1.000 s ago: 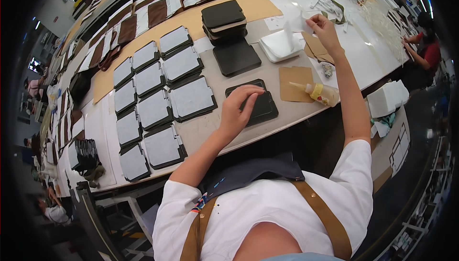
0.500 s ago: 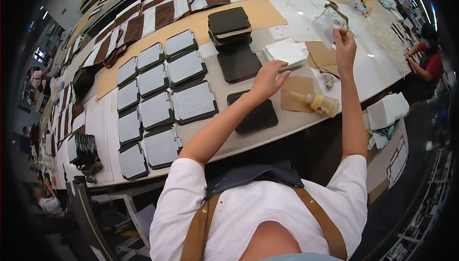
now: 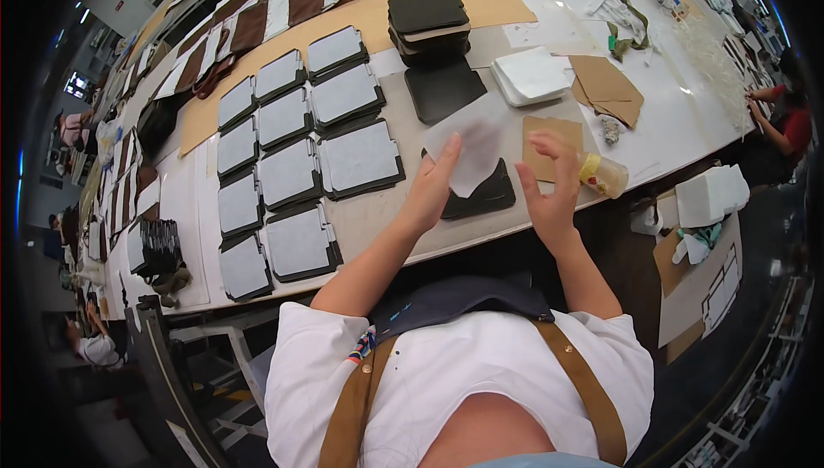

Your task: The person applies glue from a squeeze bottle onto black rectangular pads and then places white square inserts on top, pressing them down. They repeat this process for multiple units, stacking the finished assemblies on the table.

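A thin white sheet (image 3: 470,144) is pinched between the thumb and fingers of my left hand (image 3: 432,185). It hangs over a black rounded panel (image 3: 485,197) near the table's front edge and hides part of it. To the right of the sheet, my right hand (image 3: 554,189) is raised with its fingers curved and apart, holding nothing. Behind that hand lies a brown card (image 3: 551,132), with a squeeze bottle (image 3: 603,175) on its side at the right. Beyond the sheet are another black panel (image 3: 438,84) and a stack of white sheets (image 3: 532,76).
Rows of small black stacks topped with pale grey sheets (image 3: 356,155) cover the left. A tall black stack (image 3: 429,12) stands at the back middle. Brown cardboard pieces (image 3: 605,86) lie far right. Brown and white strips (image 3: 309,0) line the back. A co-worker (image 3: 785,125) sits at right.
The white sheet has come from the raised right hand at the far right into my left hand over the near panel. My right hand has dropped toward me and let go of it.
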`<state>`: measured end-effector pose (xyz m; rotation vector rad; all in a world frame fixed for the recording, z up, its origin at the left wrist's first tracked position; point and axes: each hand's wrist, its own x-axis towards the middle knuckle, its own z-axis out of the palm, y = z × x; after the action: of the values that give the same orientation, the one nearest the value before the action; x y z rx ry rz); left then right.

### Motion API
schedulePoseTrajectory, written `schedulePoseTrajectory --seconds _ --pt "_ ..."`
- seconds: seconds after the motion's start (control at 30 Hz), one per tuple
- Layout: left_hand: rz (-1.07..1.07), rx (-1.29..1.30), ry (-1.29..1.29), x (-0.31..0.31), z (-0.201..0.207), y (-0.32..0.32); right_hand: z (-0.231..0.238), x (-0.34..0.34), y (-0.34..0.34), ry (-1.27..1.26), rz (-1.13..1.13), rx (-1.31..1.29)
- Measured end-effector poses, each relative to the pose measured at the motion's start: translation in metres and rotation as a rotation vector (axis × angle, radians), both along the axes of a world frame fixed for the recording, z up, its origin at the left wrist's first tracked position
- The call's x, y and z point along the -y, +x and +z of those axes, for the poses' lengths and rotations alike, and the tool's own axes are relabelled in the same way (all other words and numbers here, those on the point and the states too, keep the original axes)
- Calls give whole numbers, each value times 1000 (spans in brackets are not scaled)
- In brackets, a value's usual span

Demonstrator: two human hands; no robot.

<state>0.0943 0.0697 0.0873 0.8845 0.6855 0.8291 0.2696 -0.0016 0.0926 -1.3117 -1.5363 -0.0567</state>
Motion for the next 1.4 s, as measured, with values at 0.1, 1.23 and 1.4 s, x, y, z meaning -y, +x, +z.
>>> schedulePoseTrajectory --seconds 0.1,1.23,1.4 --pt "-106 -24 -32 5 -5 -20 -23 -7 6 -248 84 -435" --pt "290 -804 700 16 -83 -48 -70 -26 -1 -521 30 -401" --pt "276 -839 689 13 -87 -49 -72 -33 0 -549 25 -373"
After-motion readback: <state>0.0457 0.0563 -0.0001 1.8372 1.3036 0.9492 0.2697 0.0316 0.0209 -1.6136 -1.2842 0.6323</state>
